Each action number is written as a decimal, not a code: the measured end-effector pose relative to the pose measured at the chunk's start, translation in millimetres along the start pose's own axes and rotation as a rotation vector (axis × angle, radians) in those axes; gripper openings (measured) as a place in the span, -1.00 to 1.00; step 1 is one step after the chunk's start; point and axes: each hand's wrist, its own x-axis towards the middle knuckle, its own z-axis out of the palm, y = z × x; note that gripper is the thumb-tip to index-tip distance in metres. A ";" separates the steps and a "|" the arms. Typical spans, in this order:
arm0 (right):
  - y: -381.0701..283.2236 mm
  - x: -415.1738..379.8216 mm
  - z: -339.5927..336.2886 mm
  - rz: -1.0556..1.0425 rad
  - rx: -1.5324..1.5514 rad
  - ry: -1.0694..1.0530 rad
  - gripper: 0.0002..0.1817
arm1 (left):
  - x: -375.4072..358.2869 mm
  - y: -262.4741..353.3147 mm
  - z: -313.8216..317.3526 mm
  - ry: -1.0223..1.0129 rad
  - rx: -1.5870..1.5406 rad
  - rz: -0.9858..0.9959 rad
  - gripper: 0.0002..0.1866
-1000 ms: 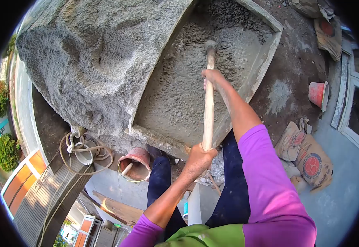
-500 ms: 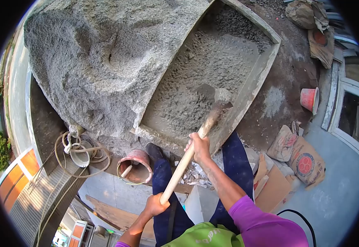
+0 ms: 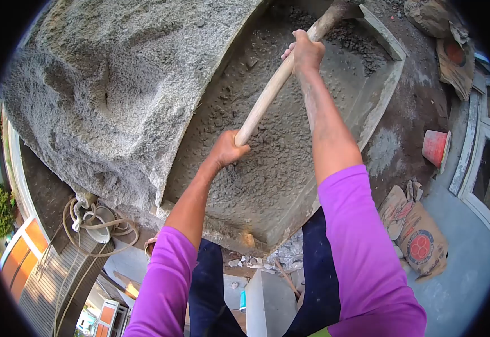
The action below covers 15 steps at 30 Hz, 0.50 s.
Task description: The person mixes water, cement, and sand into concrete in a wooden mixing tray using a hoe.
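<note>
While my left hand [image 3: 229, 150] clamps the near end of the wooden handle [image 3: 268, 95], my right hand [image 3: 308, 53] wraps it farther along; I see it slant far and right over wet concrete [image 3: 273, 163] in the trough [image 3: 384, 35].

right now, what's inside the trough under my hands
Wet-looking, lumpy grey mix spreads across the trough. The wooden handle, left hand and right hand hide patches; the floor under the mix can't be seen.
</note>
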 end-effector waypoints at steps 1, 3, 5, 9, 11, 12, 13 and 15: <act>12.6 -1.1 8.0 0.010 -0.004 -0.006 -0.75 | 1.9 -11.4 -4.3 0.053 -0.020 0.015 -0.75; 25.6 -4.2 8.6 0.082 -0.048 0.016 -0.79 | -0.1 -21.8 -3.6 0.025 -0.015 -0.026 -0.74; 16.6 -7.4 13.2 0.125 -0.077 0.004 -0.75 | -10.1 -15.3 -1.4 0.050 -0.034 -0.037 -0.73; -8.8 0.9 3.6 0.201 -0.140 -0.005 -0.71 | -47.5 42.6 12.7 0.047 -0.114 -0.111 -0.79; -26.4 0.3 -4.7 0.273 -0.209 0.002 -0.72 | -65.1 79.9 27.4 0.083 -0.104 -0.151 -0.79; -29.8 -1.0 -7.2 0.296 -0.239 -0.024 -0.73 | -74.0 94.3 38.0 0.085 -0.085 -0.175 -0.79; -34.5 0.4 -11.1 0.314 -0.270 -0.047 -0.73 | -80.2 105.0 48.7 0.113 -0.094 -0.126 -0.82; -45.9 -5.2 -18.0 0.343 -0.394 -0.076 -0.75 | -101.1 128.9 69.9 0.058 -0.301 -0.218 -0.83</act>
